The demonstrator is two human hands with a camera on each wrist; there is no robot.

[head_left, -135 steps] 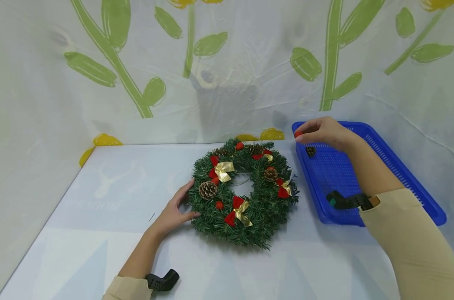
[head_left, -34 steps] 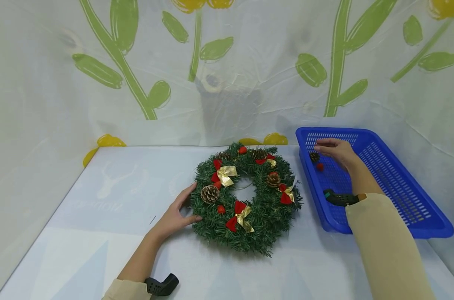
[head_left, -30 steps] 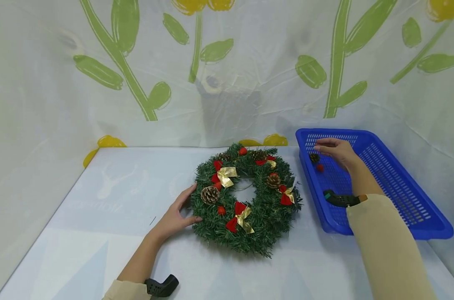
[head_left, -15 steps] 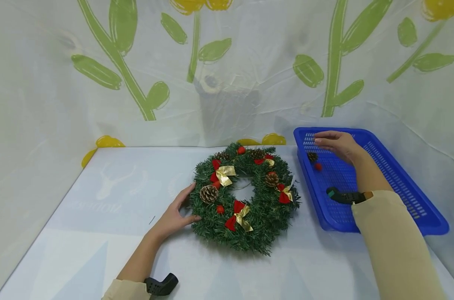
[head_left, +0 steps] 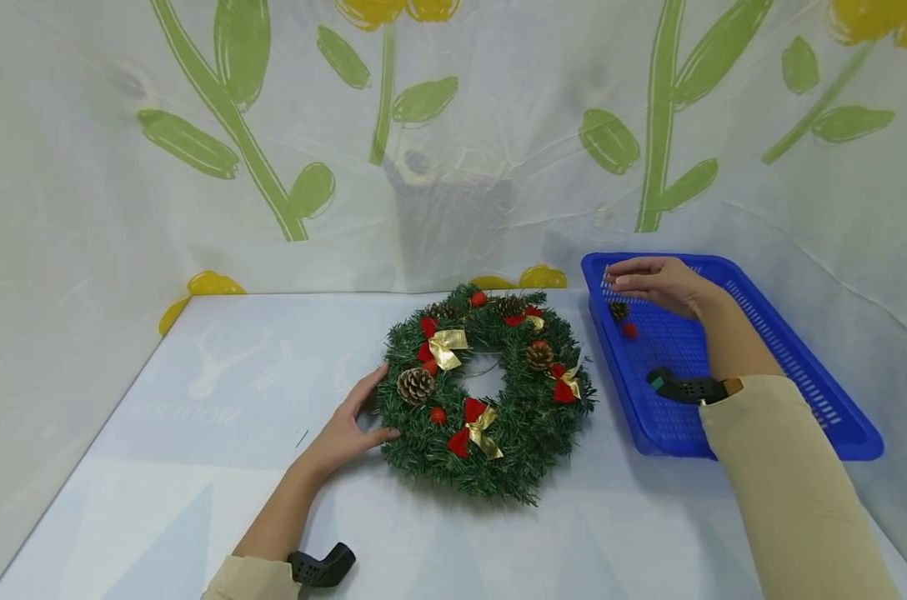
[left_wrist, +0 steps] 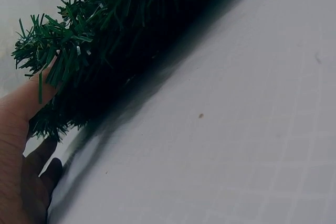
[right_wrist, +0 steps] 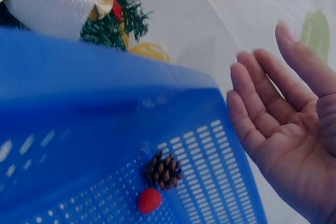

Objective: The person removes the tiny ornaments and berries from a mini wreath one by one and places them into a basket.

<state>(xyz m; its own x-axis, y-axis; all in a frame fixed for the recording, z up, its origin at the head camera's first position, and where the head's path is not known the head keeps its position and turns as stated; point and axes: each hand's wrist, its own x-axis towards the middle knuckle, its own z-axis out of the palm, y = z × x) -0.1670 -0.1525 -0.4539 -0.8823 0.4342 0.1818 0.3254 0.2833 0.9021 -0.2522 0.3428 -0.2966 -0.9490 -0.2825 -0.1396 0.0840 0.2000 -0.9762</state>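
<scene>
A green Christmas wreath (head_left: 498, 458) with red and gold bows, pine cones and red berries lies on the table. My left hand (head_left: 348, 425) holds its left edge, thumb at the near side and fingers at the far side; the left wrist view shows that hand (left_wrist: 21, 129) against the bristly greenery. My right hand (head_left: 667, 283) is over the back left of a blue plastic basket (head_left: 633, 425), palm bare and fingers loosely extended in the right wrist view. Inside the basket, a small pine cone (right_wrist: 164, 170) lies beside a red ball (right_wrist: 150, 200).
The white table cover (head_left: 198, 400) bears faint printed shapes. Behind it hangs a pale curtain (head_left: 483, 150) with green stems and yellow flowers. The basket stands at the right, close to the curtain's right side.
Earlier my right hand pinched the red ball at the basket's back left corner; now the ball lies inside the basket. The emptied hand has since risen slightly and opened. My left hand stays put.
</scene>
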